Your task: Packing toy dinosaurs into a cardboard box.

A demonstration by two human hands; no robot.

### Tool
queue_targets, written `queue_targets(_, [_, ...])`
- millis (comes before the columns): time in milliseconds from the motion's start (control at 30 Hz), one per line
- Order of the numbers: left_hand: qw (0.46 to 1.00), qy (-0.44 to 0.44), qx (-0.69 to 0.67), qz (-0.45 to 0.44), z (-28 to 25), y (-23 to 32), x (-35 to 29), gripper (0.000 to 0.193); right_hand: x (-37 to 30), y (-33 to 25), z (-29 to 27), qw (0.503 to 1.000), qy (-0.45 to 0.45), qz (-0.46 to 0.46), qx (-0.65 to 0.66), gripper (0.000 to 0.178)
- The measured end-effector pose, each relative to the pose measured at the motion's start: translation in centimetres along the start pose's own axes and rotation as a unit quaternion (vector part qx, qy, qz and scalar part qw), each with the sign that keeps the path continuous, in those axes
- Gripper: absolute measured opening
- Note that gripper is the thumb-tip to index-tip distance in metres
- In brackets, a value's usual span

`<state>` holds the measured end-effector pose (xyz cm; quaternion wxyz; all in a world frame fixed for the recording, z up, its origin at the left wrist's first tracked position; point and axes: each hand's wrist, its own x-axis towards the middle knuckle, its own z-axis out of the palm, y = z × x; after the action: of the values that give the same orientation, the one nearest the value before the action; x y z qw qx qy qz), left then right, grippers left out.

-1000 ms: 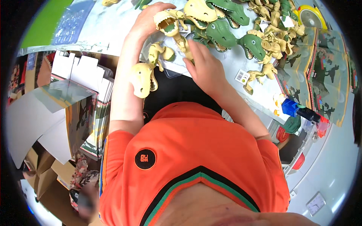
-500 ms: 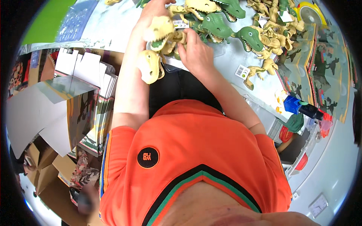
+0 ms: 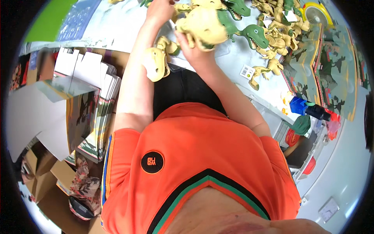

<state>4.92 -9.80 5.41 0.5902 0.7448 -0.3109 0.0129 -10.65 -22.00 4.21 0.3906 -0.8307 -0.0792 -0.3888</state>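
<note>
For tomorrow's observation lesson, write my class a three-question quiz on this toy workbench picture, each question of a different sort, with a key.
1. True or false: the right hand grips a tan toy dinosaur.
2. Which colour is the long-necked dinosaur lying on the table to the right of the hands? A red, B green, C black.
3. Fill the gap: the person's shirt is ____.

Key: 1 true. 2 B. 3 orange. The left hand reaches to the picture's top edge, and what it holds cannot be told.
</note>
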Motion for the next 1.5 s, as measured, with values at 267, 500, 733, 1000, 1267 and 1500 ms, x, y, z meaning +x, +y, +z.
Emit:
queue_targets(267, [0.952, 0.051, 0.253, -0.166, 2.0, 0.9, 1.1, 0.029, -0.1, 0.0, -1.8, 0.998, -0.023, 0.047, -0.036, 0.046])
queue_targets(500, [0.948, 0.080, 0.260, -0.167, 2.9, -2.2, 1.6, 0.027, -2.5, 2.2, -0.4, 0.997, -0.006, 0.081, 0.006, 0.045])
queue_targets(733, [0.925, 0.166, 0.282, -0.194, 3.8, -2.7, 3.2, 0.021, -2.8, 1.7, -0.9, 0.991, -0.053, 0.119, -0.003, 0.045])
queue_targets(1000, [0.902, 0.227, 0.357, -0.092, 3.7, -3.9, 3.0, 0.025, -2.5, -1.9, -3.8, 0.964, -0.040, 0.199, 0.170, 0.047])
queue_targets(1267, [0.866, 0.349, 0.355, 0.043, 3.3, -4.9, 1.9, 0.029, -1.9, -1.8, -2.7, 0.984, -0.144, 0.065, 0.077, 0.065])
queue_targets(1500, [0.830, 0.306, 0.464, -0.035, 3.3, -3.7, 1.9, 0.028, 0.7, -1.4, -3.3, 0.955, -0.297, -0.002, 0.013, 0.055])
